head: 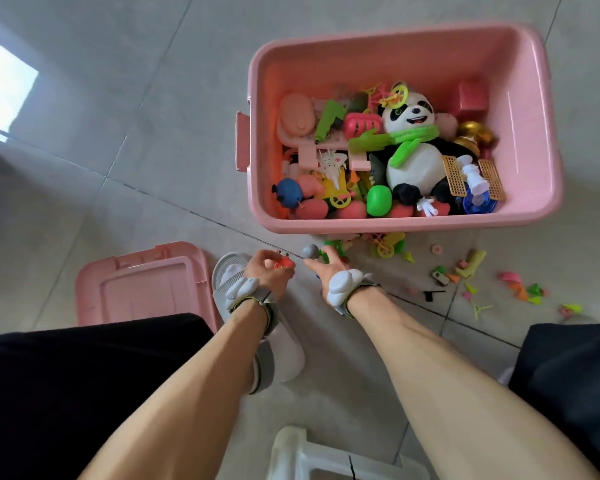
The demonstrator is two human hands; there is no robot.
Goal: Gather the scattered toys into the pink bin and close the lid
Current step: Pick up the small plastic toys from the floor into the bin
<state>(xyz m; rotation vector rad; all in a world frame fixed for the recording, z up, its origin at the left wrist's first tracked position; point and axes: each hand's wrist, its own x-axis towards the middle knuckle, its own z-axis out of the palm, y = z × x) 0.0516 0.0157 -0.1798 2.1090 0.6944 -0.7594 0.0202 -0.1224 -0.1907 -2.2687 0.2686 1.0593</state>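
the pink bin [400, 224] stands open on the grey tiled floor [153, 140], up and to the right of the person's hands. its lid [142, 285] lies flat on the floor to the left, well apart from the bin, with a slippered foot [232, 275] just beside the lid's right edge. a broad stretch of bare tile lies left of the bin and above the lid. a dark grout line runs diagonally between the hands and the bin's near wall.

the left hand [269, 271] has its fingers curled round a small red toy [284, 263], low over the floor. the right hand [326, 268] pinches a grey ball-shaped toy [310, 251] and a green piece [324, 258] at its fingertips, close to the bin's near-left corner.

small toys crowd the floor against the bin's near wall and spread away to the right: a yellow-green wheeled piece [385, 249], a pale button-like disc [436, 250], and neon scraps [527, 291] farther out.

inside the bin a plush panda [413, 143] with a green scarf lies on top of the heap, with a green egg [378, 201], a blue round figure [289, 192], a gold piece [473, 133] and a pink block [471, 95] around it. the heap sits well below the rim.
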